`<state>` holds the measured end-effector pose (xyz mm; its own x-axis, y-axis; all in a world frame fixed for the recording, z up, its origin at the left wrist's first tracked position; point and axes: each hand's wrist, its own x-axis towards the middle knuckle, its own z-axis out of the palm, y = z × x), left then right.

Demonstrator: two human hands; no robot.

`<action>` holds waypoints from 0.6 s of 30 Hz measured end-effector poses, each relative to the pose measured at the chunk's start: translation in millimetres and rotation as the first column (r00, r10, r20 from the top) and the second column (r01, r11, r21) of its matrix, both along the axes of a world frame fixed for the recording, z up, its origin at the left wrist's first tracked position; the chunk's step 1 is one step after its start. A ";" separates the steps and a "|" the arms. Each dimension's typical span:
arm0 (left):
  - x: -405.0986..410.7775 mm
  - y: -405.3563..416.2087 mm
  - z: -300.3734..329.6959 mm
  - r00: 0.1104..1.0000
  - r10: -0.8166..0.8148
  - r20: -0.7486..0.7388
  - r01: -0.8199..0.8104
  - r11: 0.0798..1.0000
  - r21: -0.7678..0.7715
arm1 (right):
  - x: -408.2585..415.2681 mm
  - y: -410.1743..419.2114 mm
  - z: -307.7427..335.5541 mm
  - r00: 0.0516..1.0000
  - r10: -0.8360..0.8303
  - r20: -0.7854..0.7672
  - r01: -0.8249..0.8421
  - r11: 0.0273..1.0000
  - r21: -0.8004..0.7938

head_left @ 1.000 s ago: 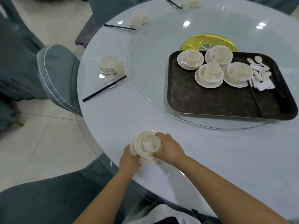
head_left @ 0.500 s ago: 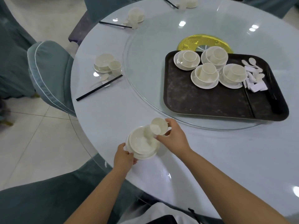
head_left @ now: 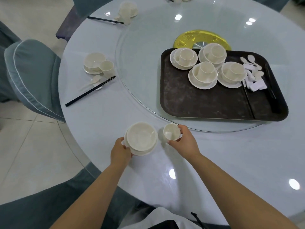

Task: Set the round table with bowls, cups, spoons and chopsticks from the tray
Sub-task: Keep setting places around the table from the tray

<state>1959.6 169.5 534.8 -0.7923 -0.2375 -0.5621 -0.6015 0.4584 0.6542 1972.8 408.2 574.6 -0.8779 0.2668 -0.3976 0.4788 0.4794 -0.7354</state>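
Note:
A cream bowl [head_left: 141, 137] sits on its saucer at the near edge of the round table [head_left: 231, 154]. My left hand [head_left: 120, 151] grips the saucer's left rim. Just right of the bowl, my right hand [head_left: 184, 140] holds a small cream cup [head_left: 171, 131] upright on or just above the tabletop. The dark tray [head_left: 206, 103] lies on the glass turntable with several bowl-and-cup stacks [head_left: 204, 74], white spoons [head_left: 252, 59] and white rests [head_left: 257, 85], plus black chopsticks [head_left: 248, 100].
A set place with bowl, cup, spoon and black chopsticks [head_left: 90, 91] lies at the left edge, another [head_left: 127, 9] farther back. Grey-blue covered chairs [head_left: 31, 76] stand around the table. A gold disc [head_left: 201, 38] marks the turntable's middle.
My right hand lifted the cup out of the bowl and moved it down to the bowl's right side. The bowl and saucer went from tilted in my left hand to flat on the table.

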 end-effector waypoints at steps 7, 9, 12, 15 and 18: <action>-20.8 -3.1 -4.7 1.000 -0.017 0.001 0.017 1.000 -0.020 | -13.5 -5.4 -6.2 1.000 -0.006 0.008 0.006 1.000 -0.009; -25.1 -4.8 -6.1 1.000 -0.021 0.001 0.021 0.999 -0.028 | -16.1 -8.3 -6.4 1.000 -0.008 0.005 0.009 1.000 -0.022; -29.7 -7.6 -8.8 1.000 -0.025 0.006 0.025 0.999 -0.032 | -20.1 -12.8 -7.9 1.000 0.005 -0.002 -0.005 0.999 -0.033; -33.3 -10.5 -10.7 0.999 -0.040 0.000 0.040 0.998 -0.045 | -22.9 -15.7 -9.1 1.000 0.014 -0.013 -0.014 0.999 -0.031; -35.7 -12.6 -12.5 0.998 -0.054 -0.012 0.053 0.997 -0.056 | -23.7 -17.7 -9.8 1.000 0.004 -0.013 -0.004 0.999 -0.036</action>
<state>1924.0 156.9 522.3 -0.8118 -0.2253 -0.5387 -0.5668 0.5255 0.6344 1949.1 390.5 564.9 -0.8840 0.2493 -0.3954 0.4673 0.4547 -0.7582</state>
